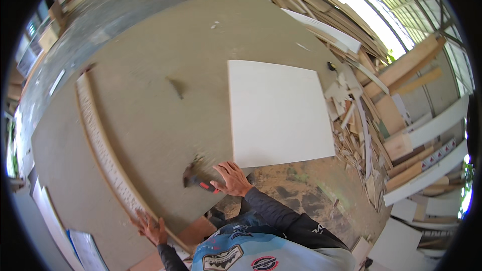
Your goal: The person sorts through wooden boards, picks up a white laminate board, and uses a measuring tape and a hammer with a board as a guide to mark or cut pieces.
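A long, narrow wooden strip [108, 153] with a pale speckled face runs along the left side of the large grey-brown surface. My left hand [150, 227] rests on its near end, fingers spread across it. A hammer [201, 183] with a dark head and a black-and-red handle lies near the front edge. Over the end of its handle is my right hand [233, 179], fingers apart and thumb close to the red part; whether they touch cannot be told. Right of the hammer, beyond my right hand, lies a white square panel [281, 115].
A dark, blurred object [175, 87] sits mid-surface. Wood offcuts [351, 120] heap up along the right, with stacked boards [321, 10] behind. White panels [55, 221] stand at the lower left. Dusty brown ground [286, 185] shows in front of the white panel.
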### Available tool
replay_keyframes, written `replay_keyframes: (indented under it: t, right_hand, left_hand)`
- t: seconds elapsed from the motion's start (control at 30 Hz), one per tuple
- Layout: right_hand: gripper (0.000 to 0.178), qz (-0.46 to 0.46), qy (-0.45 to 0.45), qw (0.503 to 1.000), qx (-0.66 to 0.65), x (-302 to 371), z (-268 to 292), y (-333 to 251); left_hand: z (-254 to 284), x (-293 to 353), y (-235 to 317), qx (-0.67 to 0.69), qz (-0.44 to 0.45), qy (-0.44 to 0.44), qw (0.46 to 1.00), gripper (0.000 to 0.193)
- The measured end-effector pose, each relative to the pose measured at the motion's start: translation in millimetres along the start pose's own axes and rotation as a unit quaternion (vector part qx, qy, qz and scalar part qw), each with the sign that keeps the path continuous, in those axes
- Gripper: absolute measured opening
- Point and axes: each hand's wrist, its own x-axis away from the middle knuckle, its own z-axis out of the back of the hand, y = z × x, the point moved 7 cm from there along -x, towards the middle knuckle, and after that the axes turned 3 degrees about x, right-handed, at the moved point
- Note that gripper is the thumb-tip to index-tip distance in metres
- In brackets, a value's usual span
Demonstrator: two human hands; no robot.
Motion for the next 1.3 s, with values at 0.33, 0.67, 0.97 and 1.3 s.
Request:
replay_keyframes:
  t: [0.33, 0.67, 0.97, 1.3]
  right_hand:
    - [0.035, -0.327, 0.266, 0.891, 0.171, 13.7, 220.6, 387.0]
    - [0.063, -0.463, 0.222, 0.832, 0.211, 6.2, 376.1, 712.8]
    - [0.069, -0.503, 0.014, 0.826, 0.256, -60.6, 394.2, 797.0]
    - [0.056, -0.301, 0.314, 0.899, -0.049, -163.0, 375.3, 654.5]
  left_hand:
    - [-6.3, 7.4, -42.5, -0.186, 0.137, 0.156, 0.96, 0.072]
    - [-100.2, 3.3, 365.3, -0.045, -0.05, 0.075, 0.995, 0.061]
    - [-170.1, 10.5, 448.1, 0.064, 0.068, -0.066, 0.993, 0.07]
    - [-174.4, 4.4, 511.9, 0.148, 0.043, -0.122, 0.98, 0.071]
